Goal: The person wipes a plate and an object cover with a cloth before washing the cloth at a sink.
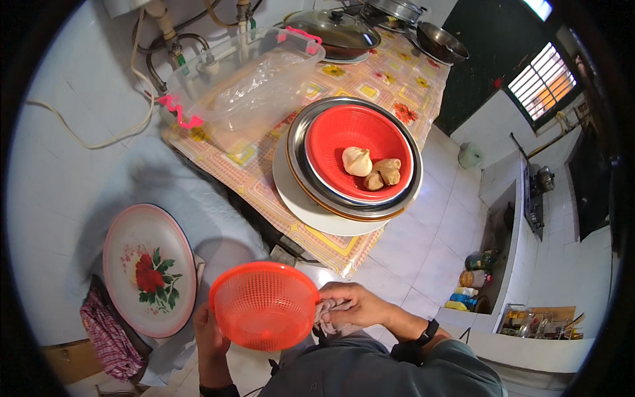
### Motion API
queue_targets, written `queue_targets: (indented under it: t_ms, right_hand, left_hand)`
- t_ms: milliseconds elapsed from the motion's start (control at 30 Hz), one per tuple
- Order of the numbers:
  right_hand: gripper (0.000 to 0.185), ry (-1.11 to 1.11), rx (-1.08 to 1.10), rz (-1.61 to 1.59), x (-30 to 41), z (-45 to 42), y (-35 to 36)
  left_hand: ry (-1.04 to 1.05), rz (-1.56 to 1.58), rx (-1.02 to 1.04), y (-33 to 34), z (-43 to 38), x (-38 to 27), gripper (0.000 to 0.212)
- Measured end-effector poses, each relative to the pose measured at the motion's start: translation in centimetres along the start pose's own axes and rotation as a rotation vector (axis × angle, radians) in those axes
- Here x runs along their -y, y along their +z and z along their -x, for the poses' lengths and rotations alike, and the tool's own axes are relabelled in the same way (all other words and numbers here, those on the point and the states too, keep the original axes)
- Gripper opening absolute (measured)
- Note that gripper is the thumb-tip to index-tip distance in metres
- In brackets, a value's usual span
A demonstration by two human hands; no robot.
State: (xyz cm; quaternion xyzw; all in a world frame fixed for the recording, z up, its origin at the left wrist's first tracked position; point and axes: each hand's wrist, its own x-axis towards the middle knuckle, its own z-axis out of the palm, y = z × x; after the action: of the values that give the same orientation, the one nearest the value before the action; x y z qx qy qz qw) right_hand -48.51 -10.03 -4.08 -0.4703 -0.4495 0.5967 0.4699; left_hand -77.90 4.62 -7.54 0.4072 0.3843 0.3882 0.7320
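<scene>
A red plastic colander (265, 307) is held up before my body, its meshed side towards me. My left hand (209, 322) grips its left edge. On the opposite side my right hand (357, 305) holds a crumpled greyish cloth (331, 312) against the rim. Ahead on the table, a second red plastic colander (347, 126) sits in a stack of metal bowls (299, 144). A head of garlic (356, 161) and pieces of ginger root (388, 171) lie in it. Beneath the stack is a large white plate (297, 208).
A clear plastic bin (268, 94) with pink handles stands on the table's flowered cover (325, 243). A lidded pan (332, 32) is farther back. A rose-patterned enamel tray (149, 270) leans at the left. To the right, a tiled counter (536, 347) holds jars and bottles.
</scene>
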Motion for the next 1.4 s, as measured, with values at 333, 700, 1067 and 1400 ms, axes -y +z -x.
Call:
queue_targets:
  t_ms: [333,700,1067,1400]
  right_hand:
    - [0.041,-0.025,-0.099,0.072,3.6,5.1,-6.9]
    - [0.038,0.031,-0.286,-0.114,1.9,7.8,-15.3]
    - [0.039,0.058,-0.18,-0.17,2.1,6.5,-18.2]
    - [0.04,-0.046,-0.098,0.2,3.4,4.3,-18.1]
  left_hand:
    - [0.211,-0.142,0.079,14.7,-7.7,-9.8,0.037]
    - [-0.018,-0.124,0.3,28.5,-18.2,-9.7,0.029]
    - [0.515,-0.92,-0.013,31.0,-20.3,-9.3,0.025]
    - [0.856,-0.826,0.13,29.4,-11.4,-9.2,0.027]
